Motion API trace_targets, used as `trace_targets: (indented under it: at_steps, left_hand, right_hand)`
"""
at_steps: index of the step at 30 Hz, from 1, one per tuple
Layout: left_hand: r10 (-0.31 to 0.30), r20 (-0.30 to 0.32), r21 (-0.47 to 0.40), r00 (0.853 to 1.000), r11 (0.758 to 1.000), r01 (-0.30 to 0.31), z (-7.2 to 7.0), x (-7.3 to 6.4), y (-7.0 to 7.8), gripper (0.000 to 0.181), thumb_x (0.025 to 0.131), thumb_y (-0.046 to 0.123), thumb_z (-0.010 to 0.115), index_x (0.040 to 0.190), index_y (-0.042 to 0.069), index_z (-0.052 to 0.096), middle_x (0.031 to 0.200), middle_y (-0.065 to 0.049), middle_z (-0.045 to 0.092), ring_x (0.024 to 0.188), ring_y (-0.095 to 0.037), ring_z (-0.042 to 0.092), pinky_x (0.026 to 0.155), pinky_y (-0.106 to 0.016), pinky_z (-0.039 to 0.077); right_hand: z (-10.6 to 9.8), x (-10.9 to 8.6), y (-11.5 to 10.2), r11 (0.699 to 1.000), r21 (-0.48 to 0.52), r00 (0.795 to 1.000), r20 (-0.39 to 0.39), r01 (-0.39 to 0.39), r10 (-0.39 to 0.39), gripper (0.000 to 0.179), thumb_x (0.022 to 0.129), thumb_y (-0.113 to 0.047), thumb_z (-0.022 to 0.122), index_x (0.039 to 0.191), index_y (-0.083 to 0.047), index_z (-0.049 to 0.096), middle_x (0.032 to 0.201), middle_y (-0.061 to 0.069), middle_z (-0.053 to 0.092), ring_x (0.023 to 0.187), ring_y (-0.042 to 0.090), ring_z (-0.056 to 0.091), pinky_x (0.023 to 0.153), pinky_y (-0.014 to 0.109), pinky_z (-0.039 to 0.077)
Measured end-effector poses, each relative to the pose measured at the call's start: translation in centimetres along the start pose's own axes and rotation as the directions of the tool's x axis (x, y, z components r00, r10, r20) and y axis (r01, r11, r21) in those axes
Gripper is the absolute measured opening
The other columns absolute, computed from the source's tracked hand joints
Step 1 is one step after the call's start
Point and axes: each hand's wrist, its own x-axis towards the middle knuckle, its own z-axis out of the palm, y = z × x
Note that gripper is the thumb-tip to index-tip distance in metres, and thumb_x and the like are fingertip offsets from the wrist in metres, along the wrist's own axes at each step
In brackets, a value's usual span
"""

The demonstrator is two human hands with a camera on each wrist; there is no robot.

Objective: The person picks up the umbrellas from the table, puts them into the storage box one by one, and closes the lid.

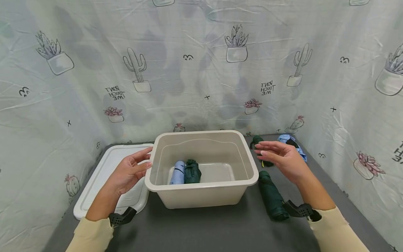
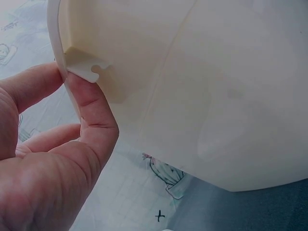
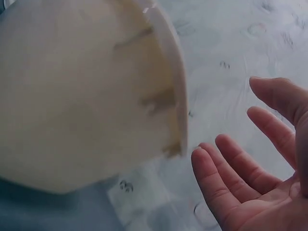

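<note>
A beige plastic bin (image 1: 201, 196) stands on the grey table. Inside it, a light-blue rolled fabric bundle (image 1: 178, 172) with a dark band lies beside a dark-green rolled fabric bundle (image 1: 192, 171). My left hand (image 1: 130, 170) pinches the bin's left rim between thumb and fingers, as the left wrist view shows with the rim (image 2: 57, 36) from below. On the other side, my right hand (image 1: 284, 159) is held apart from the bin's right rim (image 3: 179, 91), its fingers spread and slightly bent, holding nothing.
A white lid (image 1: 107, 175) lies left of the bin, partly behind the left arm. To the right are a long dark-green roll (image 1: 271, 196), another dark-green bundle (image 1: 257, 140) partly behind the right hand, and a crumpled blue-and-black cloth (image 1: 288, 139). A printed curtain (image 1: 195, 77) surrounds the table.
</note>
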Motion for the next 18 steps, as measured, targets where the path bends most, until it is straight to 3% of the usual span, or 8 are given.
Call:
trace_targets:
  at_steps: [11, 18]
  left_hand:
    - [-0.001, -0.005, -0.013, 1.0, 1.0, 0.001, 0.0, -0.1, -0.1, 0.065, 0.101, 0.0, 0.06, 0.158, -0.004, 0.03, 0.122, -0.009, 0.059, 0.107, -0.016, 0.071, 0.091, -0.031, 0.061]
    - [0.008, 0.002, -0.01, 1.0, 1.0, -0.008, 0.0, 0.0, -0.1, 0.066, 0.101, 0.0, 0.06, 0.159, -0.003, 0.028, 0.125, -0.008, 0.059, 0.11, -0.016, 0.07, 0.092, -0.031, 0.061]
  right_hand:
    - [-2.4, -2.6, 3.7, 0.985, -0.158, 0.996, -0.061, -0.074, 0.065, 0.035, 0.101, -0.001, 0.06, 0.134, 0.011, 0.057, 0.121, -0.011, 0.073, 0.106, 0.007, 0.073, 0.09, 0.024, 0.06]
    - [-2.7, -4.3, 5.0, 0.922, -0.34, 0.98, -0.135, -0.185, 0.147, 0.043, 0.1, -0.015, 0.066, 0.137, 0.006, 0.059, 0.118, -0.022, 0.071, 0.104, 0.0, 0.071, 0.088, 0.016, 0.056]
